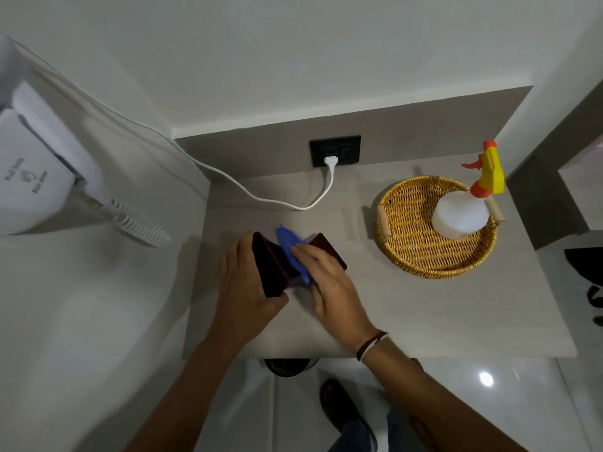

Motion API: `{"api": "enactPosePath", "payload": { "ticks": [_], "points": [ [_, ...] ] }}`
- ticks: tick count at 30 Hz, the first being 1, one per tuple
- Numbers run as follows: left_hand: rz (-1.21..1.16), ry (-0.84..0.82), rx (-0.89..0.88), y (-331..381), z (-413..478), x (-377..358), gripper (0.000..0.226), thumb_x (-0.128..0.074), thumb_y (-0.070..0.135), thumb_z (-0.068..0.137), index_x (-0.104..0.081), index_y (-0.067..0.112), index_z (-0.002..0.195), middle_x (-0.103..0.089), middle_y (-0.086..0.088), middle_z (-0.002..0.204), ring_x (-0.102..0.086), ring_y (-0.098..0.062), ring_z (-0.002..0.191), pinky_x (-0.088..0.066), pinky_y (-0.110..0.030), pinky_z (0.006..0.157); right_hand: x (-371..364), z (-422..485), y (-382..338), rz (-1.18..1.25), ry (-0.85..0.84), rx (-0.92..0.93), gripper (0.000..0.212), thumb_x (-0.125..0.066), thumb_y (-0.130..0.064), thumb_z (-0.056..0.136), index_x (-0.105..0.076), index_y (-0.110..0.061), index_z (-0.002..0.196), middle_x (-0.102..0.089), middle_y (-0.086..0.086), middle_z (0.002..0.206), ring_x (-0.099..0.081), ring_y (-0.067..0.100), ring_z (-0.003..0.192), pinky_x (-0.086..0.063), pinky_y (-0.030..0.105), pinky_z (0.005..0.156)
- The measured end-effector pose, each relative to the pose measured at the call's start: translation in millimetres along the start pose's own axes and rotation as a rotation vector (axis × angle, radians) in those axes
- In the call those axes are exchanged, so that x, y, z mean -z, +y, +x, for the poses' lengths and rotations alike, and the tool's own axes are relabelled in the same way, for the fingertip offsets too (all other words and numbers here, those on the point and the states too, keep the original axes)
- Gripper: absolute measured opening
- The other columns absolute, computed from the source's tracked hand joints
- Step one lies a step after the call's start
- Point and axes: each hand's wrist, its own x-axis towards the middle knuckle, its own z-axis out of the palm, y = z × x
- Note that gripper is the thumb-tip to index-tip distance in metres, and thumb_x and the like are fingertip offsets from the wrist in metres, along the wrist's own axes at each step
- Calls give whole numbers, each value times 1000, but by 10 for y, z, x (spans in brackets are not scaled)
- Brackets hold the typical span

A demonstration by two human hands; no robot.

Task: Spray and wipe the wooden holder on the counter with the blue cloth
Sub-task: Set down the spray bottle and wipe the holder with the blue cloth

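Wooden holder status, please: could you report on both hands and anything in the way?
Left hand gripping wooden holder. Right hand pressing blue cloth into it. Spray bottle parked in basket, clear of work.

Both bare forearms reached forward from the bottom of the view and converged. The left hand (243,282) was curled in a grip, thumb on the near side and fingers wrapped over the far side. The right hand (329,285) lay palm down with fingers extended and pressed flat. 2 bands circled the right wrist.
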Motion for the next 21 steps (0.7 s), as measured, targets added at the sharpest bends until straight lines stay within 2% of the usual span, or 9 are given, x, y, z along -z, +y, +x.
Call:
{"api": "enactPosePath", "payload": {
  "ticks": [2, 4, 6, 8, 13, 15, 17, 19, 21],
  "points": [
    [-18, 7, 27, 33, -27, 11, 104, -76, 27, 53, -40, 1, 147, -43, -3, 128, -41, -27, 121, -42, -56, 106, 99, 39, 271, -167, -42, -107, 57, -51, -3, 93, -52, -9, 150, -51, 12, 154, -49, 30, 141, -41, 46, 122],
    [0, -17, 48, 70, -27, 16, 108, -82, 28, 54, -37, 5, 149, -43, -5, 132, -42, -28, 124, -43, -58, 106, 207, 79, 468, -227, -67, -212, 62, -59, 3, 89, -53, -8, 149, -54, 15, 151, -52, 35, 138, -45, 51, 117],
    [62, -52, 66, 107, 10, 13, 112, -88, 34, 55, -35, 7, 150, -46, -9, 135, -44, -29, 125, -44, -57, 106, 283, 97, 592, -259, -42, -207, 68, -64, 9, 86, -52, -10, 150, -55, 14, 150, -53, 34, 136, -47, 50, 117],
    [141, -61, 85, 165, 59, -10, 115, -85, 44, 54, -34, 6, 150, -48, -11, 135, -46, -31, 125, -44, -53, 108, 314, 57, 620, -258, 6, -190, 70, -65, 11, 85, -51, -11, 151, -55, 12, 151, -53, 31, 137, -47, 46, 119],
    [332, -34, 80, 420, 210, -131, 120, -81, 59, 64, -28, 1, 154, -47, -18, 142, -48, -37, 130, -45, -49, 109, 318, -101, 553, -140, 90, -229, 67, -61, 14, 89, -52, -11, 150, -53, 11, 153, -52, 27, 140, -43, 43, 123],
    [375, -46, 73, 487, 296, -145, 124, -78, 64, 70, -14, 10, 162, -39, -22, 152, -43, -39, 136, -44, -51, 111, 321, -139, 558, -104, 118, -249, 66, -59, 16, 89, -52, -10, 150, -53, 12, 153, -53, 27, 140, -43, 45, 122],
    [425, -87, 36, 527, 392, -136, 121, -67, 75, 76, -1, 28, 166, -28, -24, 161, -37, -42, 142, -41, -55, 112, 337, -163, 577, -77, 147, -269, 64, -57, 16, 90, -52, -8, 149, -53, 12, 153, -53, 27, 140, -44, 47, 122],
    [469, -167, -8, 560, 476, -97, 115, -52, 90, 74, -2, 40, 164, -11, -20, 169, -26, -44, 150, -37, -61, 114, 361, -171, 592, -52, 178, -284, 63, -57, 17, 90, -53, -7, 148, -54, 12, 152, -53, 27, 140, -45, 49, 121],
    [468, -278, -26, 571, 539, -38, 129, -55, 99, 61, -2, 42, 164, 7, -10, 174, -14, -44, 155, -35, -65, 115, 394, -167, 607, -28, 206, -293, 62, -58, 19, 89, -55, -6, 146, -55, 13, 151, -54, 27, 140, -46, 50, 120]
  ]
}}
